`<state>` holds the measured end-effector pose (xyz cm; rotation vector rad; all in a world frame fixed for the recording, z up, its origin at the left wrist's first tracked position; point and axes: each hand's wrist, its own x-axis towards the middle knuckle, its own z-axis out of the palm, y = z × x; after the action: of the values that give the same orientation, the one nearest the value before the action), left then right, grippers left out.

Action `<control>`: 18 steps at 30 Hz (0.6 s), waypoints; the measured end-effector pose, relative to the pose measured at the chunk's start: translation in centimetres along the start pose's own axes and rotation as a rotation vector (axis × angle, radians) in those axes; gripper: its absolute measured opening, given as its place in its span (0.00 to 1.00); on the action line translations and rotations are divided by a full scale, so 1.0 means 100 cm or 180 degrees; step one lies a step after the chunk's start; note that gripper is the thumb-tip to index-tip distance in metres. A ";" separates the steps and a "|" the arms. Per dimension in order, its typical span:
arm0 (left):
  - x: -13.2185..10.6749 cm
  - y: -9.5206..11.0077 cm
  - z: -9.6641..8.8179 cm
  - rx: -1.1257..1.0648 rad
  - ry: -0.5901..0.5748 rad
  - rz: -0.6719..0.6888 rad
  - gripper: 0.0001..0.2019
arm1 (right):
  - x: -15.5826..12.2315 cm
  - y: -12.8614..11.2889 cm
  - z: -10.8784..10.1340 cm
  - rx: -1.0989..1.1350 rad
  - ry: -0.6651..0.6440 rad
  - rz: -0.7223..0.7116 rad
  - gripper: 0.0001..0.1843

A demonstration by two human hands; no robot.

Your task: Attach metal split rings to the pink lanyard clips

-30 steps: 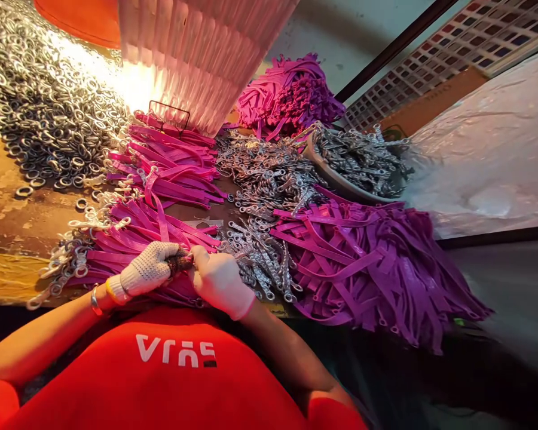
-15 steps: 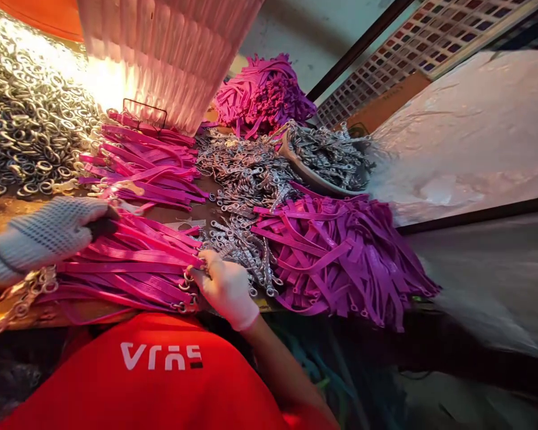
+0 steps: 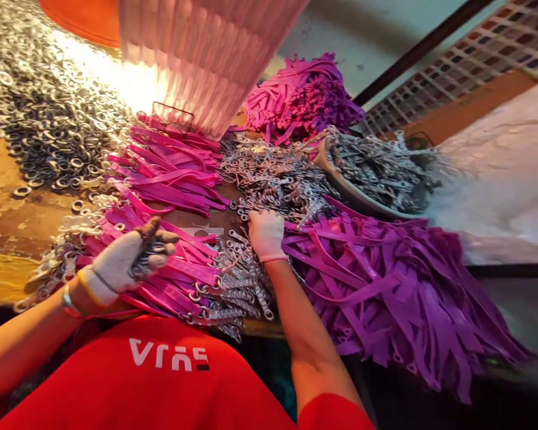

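My left hand, in a white glove with darkened fingertips, is turned palm up with its fingers curled around small grey metal rings. Beneath it lies the front bundle of pink straps, with metal rings at their right ends. My right hand, also gloved, reaches down to the edge of a heap of short silver chains. Its fingers are bent and their tips partly hidden, so what they pinch is unclear. More short chains lie between the front bundle and my right forearm.
A second pink strap bundle lies behind. Purple straps spill over the table edge at right. A bowl of chains, another strap pile, loose metal rings and a ribbed translucent panel stand around.
My left hand has moved right and turned palm up. My right hand has left the strap ends and moved up to the chain heap. The view has shifted, too.
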<state>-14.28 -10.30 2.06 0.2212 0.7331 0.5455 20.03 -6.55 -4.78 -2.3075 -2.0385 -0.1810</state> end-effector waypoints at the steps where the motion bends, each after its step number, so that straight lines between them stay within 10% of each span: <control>1: 0.005 -0.003 0.004 -0.0013 -0.0019 -0.0087 0.19 | 0.002 0.002 0.003 0.0084 0.0017 -0.0044 0.09; 8: 0.005 -0.019 0.002 0.0540 -0.0210 -0.0089 0.14 | -0.028 0.005 -0.012 0.0935 0.0422 -0.0122 0.10; 13: 0.003 -0.035 -0.004 0.1408 -0.0050 0.0263 0.17 | -0.079 -0.053 -0.054 0.2551 0.0010 -0.0642 0.10; 18: -0.009 -0.038 0.004 0.1793 -0.0381 0.0235 0.15 | -0.095 -0.111 -0.089 0.2297 -0.0285 -0.1791 0.17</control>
<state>-13.01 -13.97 1.45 0.8003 0.7513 0.3810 7.46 -15.62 2.43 -1.3220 -2.2335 0.5523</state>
